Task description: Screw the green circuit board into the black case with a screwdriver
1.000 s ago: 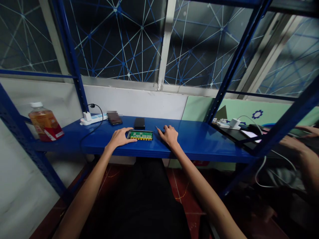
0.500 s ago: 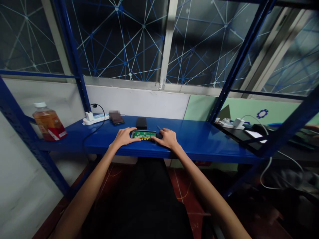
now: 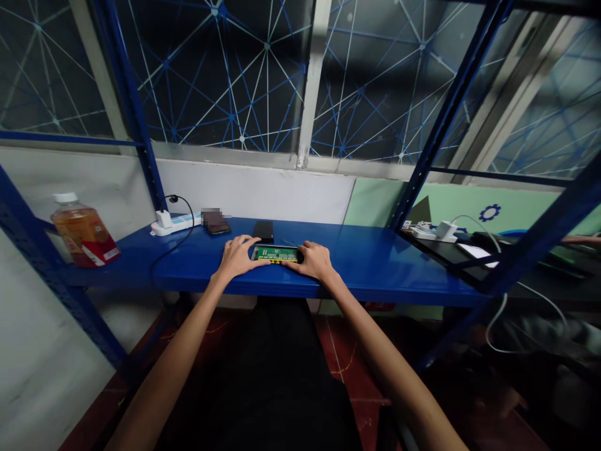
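Note:
A green circuit board (image 3: 277, 252) with a row of yellow parts along its near edge sits in a shallow dark case, low over the blue tabletop near the front edge. My left hand (image 3: 237, 257) grips the left end, thumb along the near side and fingers curved over the far corner. The right end is held by my right hand (image 3: 315, 260), its thumb also at the near edge. Just behind the board lies a thin tool (image 3: 287, 242), too small to identify. Farther back rests a black rectangular box (image 3: 263, 232).
A dark phone-like object (image 3: 216, 223) and a white power strip (image 3: 176, 223) with a black cable lie at the back left. A drink bottle (image 3: 85, 232) stands far left. Blue uprights (image 3: 416, 150) frame the table (image 3: 366, 250). Chargers (image 3: 444, 230) and cables sit at the right.
The thin tool that stuck out by my right hand now lies behind the board. My right hand has closed around the board's right end. The view has shifted slightly.

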Tool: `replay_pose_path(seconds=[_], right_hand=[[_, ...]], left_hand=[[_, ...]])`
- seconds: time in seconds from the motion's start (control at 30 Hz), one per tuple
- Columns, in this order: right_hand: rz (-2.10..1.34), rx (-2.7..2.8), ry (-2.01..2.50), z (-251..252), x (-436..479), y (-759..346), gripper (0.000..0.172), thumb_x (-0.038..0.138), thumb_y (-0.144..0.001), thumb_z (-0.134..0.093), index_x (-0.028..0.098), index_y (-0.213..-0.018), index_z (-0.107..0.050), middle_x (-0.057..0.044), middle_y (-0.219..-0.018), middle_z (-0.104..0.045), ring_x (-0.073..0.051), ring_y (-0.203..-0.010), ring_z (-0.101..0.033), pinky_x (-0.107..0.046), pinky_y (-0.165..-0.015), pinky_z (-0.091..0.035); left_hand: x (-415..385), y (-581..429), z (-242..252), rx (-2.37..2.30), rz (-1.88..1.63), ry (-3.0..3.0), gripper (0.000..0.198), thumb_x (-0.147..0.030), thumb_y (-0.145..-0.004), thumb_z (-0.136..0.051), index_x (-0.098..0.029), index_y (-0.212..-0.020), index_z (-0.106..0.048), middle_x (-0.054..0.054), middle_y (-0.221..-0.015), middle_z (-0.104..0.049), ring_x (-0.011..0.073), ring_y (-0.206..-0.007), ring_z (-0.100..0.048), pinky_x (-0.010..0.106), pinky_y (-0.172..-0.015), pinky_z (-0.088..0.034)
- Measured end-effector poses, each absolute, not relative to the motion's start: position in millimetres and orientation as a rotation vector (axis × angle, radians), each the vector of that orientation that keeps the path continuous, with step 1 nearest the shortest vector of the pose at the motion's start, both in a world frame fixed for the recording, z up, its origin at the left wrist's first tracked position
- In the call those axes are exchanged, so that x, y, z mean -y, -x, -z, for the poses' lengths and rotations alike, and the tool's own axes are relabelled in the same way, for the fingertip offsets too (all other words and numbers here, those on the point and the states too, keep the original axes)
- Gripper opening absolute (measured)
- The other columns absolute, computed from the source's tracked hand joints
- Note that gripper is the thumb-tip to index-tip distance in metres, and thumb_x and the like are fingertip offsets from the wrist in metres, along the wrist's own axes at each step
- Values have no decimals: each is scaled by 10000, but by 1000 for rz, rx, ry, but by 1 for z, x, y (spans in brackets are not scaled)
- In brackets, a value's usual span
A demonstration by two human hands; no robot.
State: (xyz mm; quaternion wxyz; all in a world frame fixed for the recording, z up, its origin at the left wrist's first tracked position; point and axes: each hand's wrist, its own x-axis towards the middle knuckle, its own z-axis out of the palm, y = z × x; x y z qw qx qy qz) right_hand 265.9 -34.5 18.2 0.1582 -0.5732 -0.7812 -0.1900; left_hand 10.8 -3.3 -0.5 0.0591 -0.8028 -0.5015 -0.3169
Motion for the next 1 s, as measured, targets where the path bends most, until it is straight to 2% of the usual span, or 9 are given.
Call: replay_pose_path(seconds=[0.1,0.17,0.27,0.43,0.63,0.9,1.0], right_hand=[[539,2227,1652,-18,34,-266,714,815,-831,-409,174,-861,-722,-103,-918,-680,-218,-834,-640,-284,-644,-359],[539,2222,1652,-17,33,-266,705,804,-838,-410,172,-860,-720,-107,-919,-679,-219,-839,-640,-283,-643,-355],[538,2211,1630,-16,32,-267,696,803,-836,-411,175,-842,-709,-99,-901,-676,-213,-821,-635,-282,-628,-337],[548,2163,1588,-12,30,-269,674,788,-838,-425,169,-869,-689,-95,-910,-664,-206,-814,-619,-279,-622,-316],[518,2040,1515,-9,27,-271,716,799,-821,-450,161,-1110,-599,-109,-1041,-667,-236,-893,-622,-274,-653,-328],[454,2005,1502,-8,23,-272,764,738,-881,-418,123,-1334,-460,-164,-1151,-675,-280,-963,-644,-282,-692,-380],[448,2009,1502,-8,23,-271,763,691,-919,-399,110,-1414,-398,-180,-1205,-661,-285,-1003,-647,-287,-722,-411]], left_hand=[[6,-9,1,1509,1010,2341,591,-735,-714,-689,-253,-1051,-742,104,-1182,-639,341,-1127,-560,471,-982,-403],[6,-9,1,1500,1010,2351,515,-724,-708,-704,-247,-892,-762,89,-1120,-643,327,-1086,-566,463,-965,-412],[3,-8,2,1467,1014,2405,465,-694,-719,-718,-241,-813,-762,76,-1104,-642,308,-1066,-575,460,-954,-429],[-6,-3,5,1389,1133,2542,426,-637,-736,-732,-225,-842,-763,83,-1167,-622,297,-1079,-597,455,-947,-480],[-7,-2,4,1247,1420,2541,413,-559,-780,-721,-208,-997,-732,83,-1141,-632,257,-1058,-627,397,-975,-501],[-1,-3,-1,1248,1419,2577,434,-435,-830,-695,-214,-1201,-654,58,-1058,-698,249,-1002,-663,372,-912,-514],[-1,-3,0,1220,1416,2582,449,-407,-826,-701,-202,-1221,-644,58,-1034,-703,246,-986,-667,373,-914,-508]])
